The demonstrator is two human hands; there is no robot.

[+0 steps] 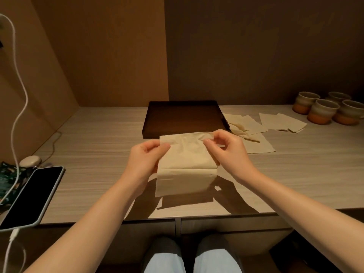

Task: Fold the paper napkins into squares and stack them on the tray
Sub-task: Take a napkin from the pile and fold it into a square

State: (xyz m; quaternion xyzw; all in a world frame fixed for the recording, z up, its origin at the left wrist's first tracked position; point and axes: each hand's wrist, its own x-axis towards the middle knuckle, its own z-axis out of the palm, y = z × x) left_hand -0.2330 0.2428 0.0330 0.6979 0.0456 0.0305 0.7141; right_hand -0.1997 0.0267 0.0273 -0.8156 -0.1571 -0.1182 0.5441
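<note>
A cream paper napkin (185, 166) hangs above the table in front of me, creased across its lower part. My left hand (145, 158) pinches its upper left edge. My right hand (228, 148) pinches its upper right corner, where the top edge is rolled over. Just beyond the napkin lies a dark brown tray (183, 117) with nothing visible in it. Several more unfolded napkins (248, 127) are scattered on the table to the right of the tray, and a further few napkins (281, 122) lie beyond them.
Several ceramic cups (323, 111) stand at the back right. A phone (33, 196) with a white cable (17, 91) lies at the left table edge, a small pale case (29, 160) behind it. Walls close off the back and left. My knees show below the table's front edge.
</note>
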